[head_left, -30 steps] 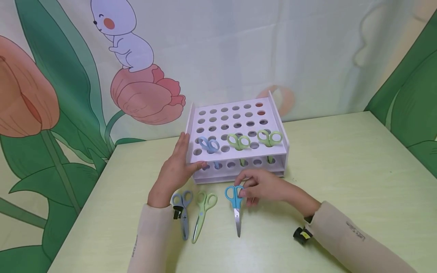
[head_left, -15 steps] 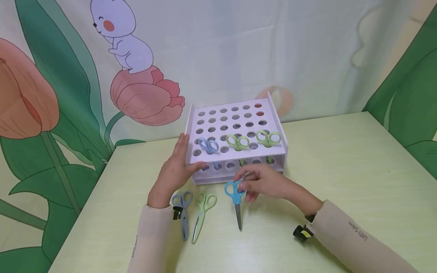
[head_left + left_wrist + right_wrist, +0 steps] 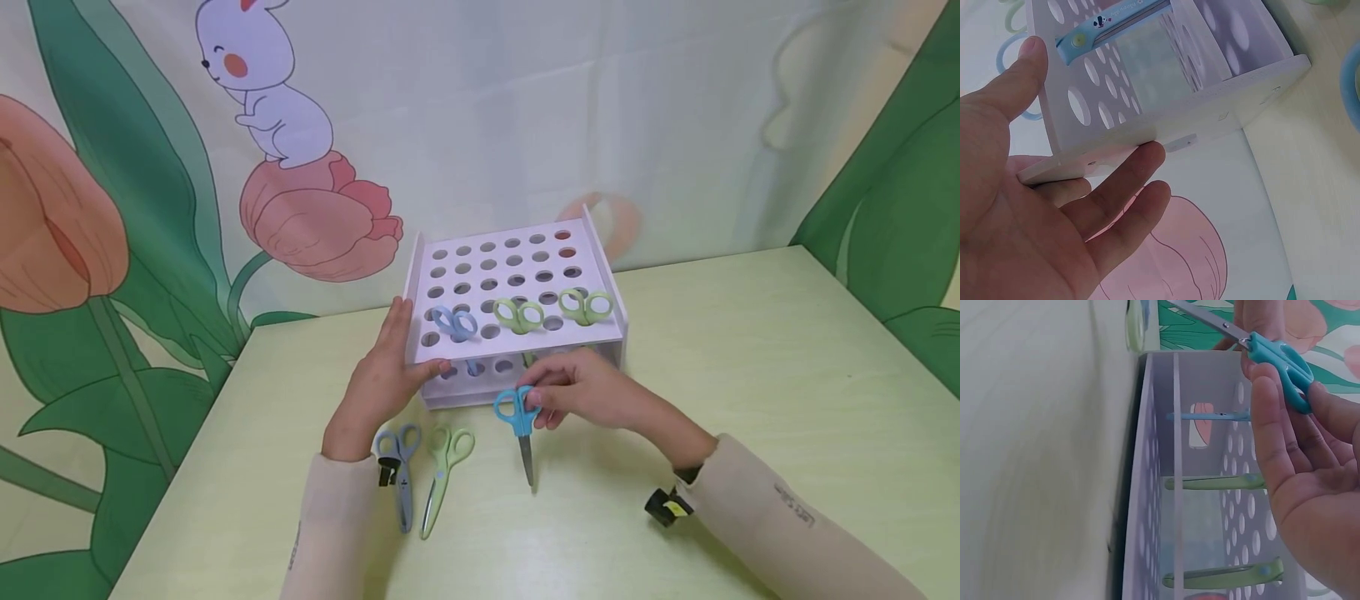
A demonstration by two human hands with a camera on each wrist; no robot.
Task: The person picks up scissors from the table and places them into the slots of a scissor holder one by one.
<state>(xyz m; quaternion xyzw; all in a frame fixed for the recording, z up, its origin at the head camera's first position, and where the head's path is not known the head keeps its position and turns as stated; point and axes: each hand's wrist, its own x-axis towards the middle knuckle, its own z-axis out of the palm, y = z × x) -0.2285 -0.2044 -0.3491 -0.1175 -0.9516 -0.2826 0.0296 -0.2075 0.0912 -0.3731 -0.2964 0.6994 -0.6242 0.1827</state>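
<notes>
Scissors with bright blue handles [image 3: 522,423] hang blades down in front of the white holed rack [image 3: 487,354], their handle loop pinched between the thumb and fingers of my right hand [image 3: 588,390]. In the right wrist view the fingertips hold the handle [image 3: 1270,355] while the silvery blades point away. My left hand [image 3: 380,367] grips the rack's front left corner, thumb along the front edge and fingers against the side panel [image 3: 1166,128]. Standing in the front holes are light blue scissors [image 3: 454,322] and two green pairs, one in the middle [image 3: 517,315] and one at right [image 3: 585,307].
Grey-blue scissors [image 3: 402,479] and green scissors [image 3: 444,483] lie side by side on the pale table [image 3: 750,400], near the left sleeve. Behind the rack hangs a cloth [image 3: 480,125] printed with flowers and a rabbit.
My right hand has lifted the bright blue scissors up and toward the rack; their tips have risen from lower on the table. My left hand stays on the rack's corner.
</notes>
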